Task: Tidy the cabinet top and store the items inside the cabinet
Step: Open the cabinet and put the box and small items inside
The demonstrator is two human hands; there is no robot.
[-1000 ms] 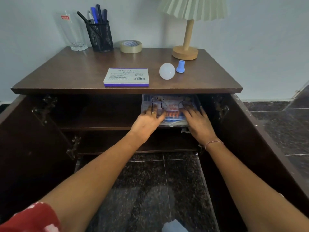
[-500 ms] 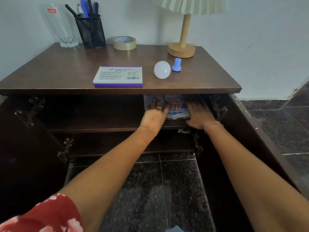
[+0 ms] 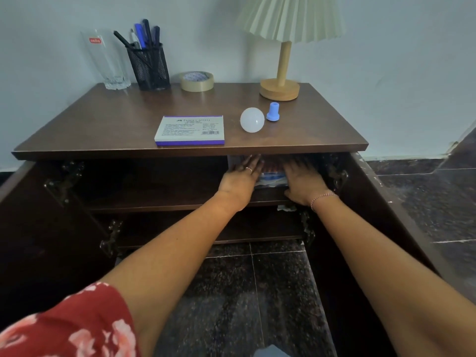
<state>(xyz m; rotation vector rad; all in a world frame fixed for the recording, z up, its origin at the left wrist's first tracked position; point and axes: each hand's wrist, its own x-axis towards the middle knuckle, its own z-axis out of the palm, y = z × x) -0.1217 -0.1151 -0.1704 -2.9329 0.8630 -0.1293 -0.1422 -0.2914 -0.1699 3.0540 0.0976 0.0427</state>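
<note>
Both my hands reach into the open dark wooden cabinet [image 3: 180, 150]. My left hand [image 3: 240, 177] and my right hand [image 3: 302, 180] lie flat with straight fingers on a clear plastic packet [image 3: 273, 177] of coloured items on the upper shelf [image 3: 154, 199], mostly hidden under the cabinet top. On the top lie a white and purple stamp pad box [image 3: 190, 130], a white round bulb [image 3: 252, 119] and a small blue cap [image 3: 273, 112].
At the back of the top stand a glass [image 3: 108, 63], a black mesh pen holder [image 3: 149, 67], a tape roll [image 3: 196, 81] and a lamp [image 3: 280, 86]. Both cabinet doors [image 3: 38, 228] hang open at the sides. Dark tiled floor [image 3: 244, 292] lies below.
Both hands have pushed the plastic packet deeper onto the upper shelf, so most of it is now hidden under the cabinet top. The view has tilted slightly.
</note>
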